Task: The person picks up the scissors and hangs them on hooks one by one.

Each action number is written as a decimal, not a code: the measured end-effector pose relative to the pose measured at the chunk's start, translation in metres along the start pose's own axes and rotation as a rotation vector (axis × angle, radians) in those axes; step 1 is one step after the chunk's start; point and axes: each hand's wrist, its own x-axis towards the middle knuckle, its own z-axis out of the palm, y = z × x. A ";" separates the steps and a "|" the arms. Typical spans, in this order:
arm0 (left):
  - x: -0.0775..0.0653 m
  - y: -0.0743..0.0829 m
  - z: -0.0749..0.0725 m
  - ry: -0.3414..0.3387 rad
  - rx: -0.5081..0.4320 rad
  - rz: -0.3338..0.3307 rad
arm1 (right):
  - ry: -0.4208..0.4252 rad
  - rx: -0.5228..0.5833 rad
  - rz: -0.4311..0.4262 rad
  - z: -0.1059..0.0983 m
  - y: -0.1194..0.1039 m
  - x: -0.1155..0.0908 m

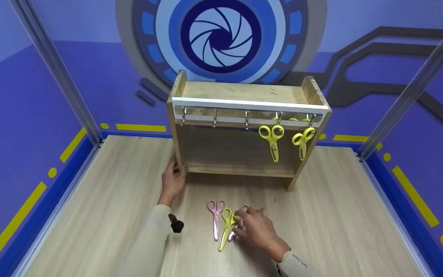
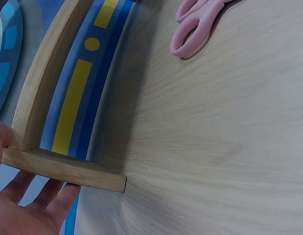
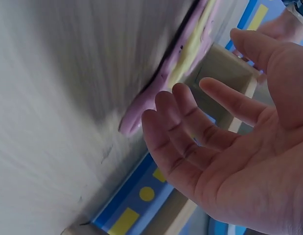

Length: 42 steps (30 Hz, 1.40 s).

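Note:
A wooden rack [image 1: 240, 170] stands upright on the table. My left hand [image 1: 172, 184] grips its left side panel [image 2: 68, 169] low down, thumb on one side and fingers on the other. In front of the rack lie yellow scissors [image 1: 227, 229] between pink scissors [image 1: 216, 220] on the left and a second pink pair [image 1: 232, 236] on the right, partly covered by my right hand [image 1: 258, 231]. That hand hovers over the handles with its fingers loosely bent. In the right wrist view nothing is between the fingers and thumb [image 3: 254, 41].
A white hook rail [image 1: 214, 104] runs along the rack's upper front. Yellow scissors [image 1: 273, 148] and another yellow pair [image 1: 302, 148] hang from its two rightmost hooks; the other hooks are bare. Blue-purple panels [image 1: 410, 127] and metal posts [image 1: 58, 77] enclose the table [image 1: 340, 231].

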 end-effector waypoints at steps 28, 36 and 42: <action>0.001 -0.001 0.002 0.024 0.046 -0.002 | -0.027 -0.056 0.064 0.016 -0.003 -0.006; 0.000 -0.002 0.001 0.025 0.039 0.021 | -0.039 -0.041 0.044 0.013 0.000 -0.010; 0.001 0.000 -0.001 0.018 0.034 0.030 | -0.043 -0.048 0.033 0.009 0.006 -0.016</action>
